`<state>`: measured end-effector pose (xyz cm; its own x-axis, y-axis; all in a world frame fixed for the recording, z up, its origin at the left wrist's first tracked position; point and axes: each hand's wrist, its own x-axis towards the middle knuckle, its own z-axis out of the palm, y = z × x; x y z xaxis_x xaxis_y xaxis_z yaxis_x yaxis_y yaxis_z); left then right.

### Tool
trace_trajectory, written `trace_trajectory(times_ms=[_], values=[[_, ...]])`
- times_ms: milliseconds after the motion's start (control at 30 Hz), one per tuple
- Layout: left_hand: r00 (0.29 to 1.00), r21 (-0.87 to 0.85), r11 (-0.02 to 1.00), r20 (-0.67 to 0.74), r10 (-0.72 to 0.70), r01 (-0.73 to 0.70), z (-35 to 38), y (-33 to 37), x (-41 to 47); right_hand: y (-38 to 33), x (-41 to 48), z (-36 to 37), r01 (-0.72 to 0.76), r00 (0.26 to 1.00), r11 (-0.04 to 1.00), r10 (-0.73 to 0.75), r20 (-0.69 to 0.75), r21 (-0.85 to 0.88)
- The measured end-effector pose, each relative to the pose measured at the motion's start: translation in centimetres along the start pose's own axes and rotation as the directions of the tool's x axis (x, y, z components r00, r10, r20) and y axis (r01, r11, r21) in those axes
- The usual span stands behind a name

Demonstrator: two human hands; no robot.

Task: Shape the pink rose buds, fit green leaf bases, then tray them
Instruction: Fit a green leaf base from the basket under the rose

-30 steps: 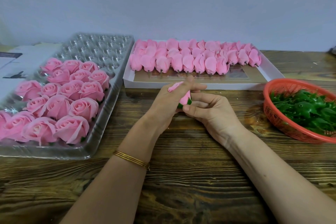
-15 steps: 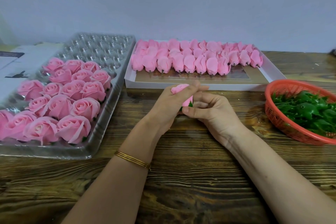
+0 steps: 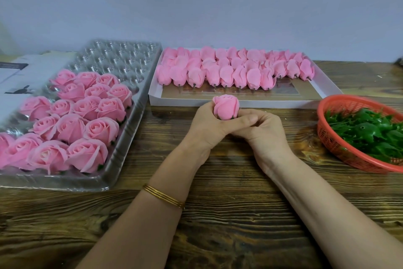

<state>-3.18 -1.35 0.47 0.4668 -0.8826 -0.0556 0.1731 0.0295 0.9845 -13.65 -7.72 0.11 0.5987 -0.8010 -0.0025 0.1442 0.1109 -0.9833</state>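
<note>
At the middle of the dark wooden desk (image 3: 218,214), the small pink rose bud (image 3: 225,108) now stands upright with its furled top facing the camera, where a second ago it lay tilted between the two hands. The left hand (image 3: 209,129) has its fingers (image 3: 208,111) and thumb curled round the bud's lower half. The right hand (image 3: 268,133) curls in under that thumb, but whether it pinches the bud's foot is hidden. The green seen at the foot earlier is now buried in the grip, so the leaf base is probably seated and petal shaping comes next. The bud is not yet trayed: it is held just in front of the white cardboard box (image 3: 185,101) of unshaped buds, between the clear plastic cup tray (image 3: 87,185) of opened roses and the orange mesh basket (image 3: 331,137) of green leaf bases (image 3: 366,131).
</note>
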Motion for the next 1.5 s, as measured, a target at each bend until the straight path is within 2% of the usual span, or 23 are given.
trace_trajectory(times_ms=[200,300,467,700,967,1167,1300,1367,1500], values=[[0.999,-0.076,0.996,-0.019,-0.041,0.040,0.1,0.2,-0.1,0.0,-0.2,0.4,0.066,0.997,0.998,-0.065,0.043,-0.023],[0.999,-0.106,0.993,0.019,-0.047,0.049,0.0,0.5,-0.1,0.1,-0.1,0.4,0.068,0.995,0.997,-0.066,0.070,-0.034],[0.996,-0.088,0.995,0.081,-0.038,0.045,-0.3,0.6,-0.2,0.3,0.1,0.1,0.045,0.985,0.999,-0.047,0.168,0.018],[0.996,-0.034,0.999,0.090,0.013,-0.010,-0.3,0.6,-0.3,0.2,0.3,-0.2,-0.005,0.967,1.000,-0.001,0.254,0.021],[0.999,0.024,0.999,0.025,0.043,-0.044,0.0,0.4,-0.2,0.1,0.3,0.0,-0.037,0.991,0.999,0.035,0.131,0.015],[0.998,0.009,0.998,-0.007,0.055,-0.055,-0.1,0.2,0.0,-0.3,0.4,-0.3,-0.019,0.992,0.998,0.026,0.125,-0.056],[0.995,0.059,0.996,-0.072,0.068,-0.064,-0.5,0.1,0.2,-1.2,0.9,-1.5,-0.020,0.999,1.000,0.020,0.048,-0.006],[0.995,0.104,0.992,-0.063,0.071,-0.064,-0.5,0.1,0.2,-1.7,1.1,-1.9,0.017,1.000,1.000,-0.018,0.009,0.004],[0.998,0.161,0.985,0.017,0.066,-0.068,-0.1,-0.1,0.0,-2.1,0.8,-1.6,0.117,0.993,0.993,-0.117,0.032,0.022]])
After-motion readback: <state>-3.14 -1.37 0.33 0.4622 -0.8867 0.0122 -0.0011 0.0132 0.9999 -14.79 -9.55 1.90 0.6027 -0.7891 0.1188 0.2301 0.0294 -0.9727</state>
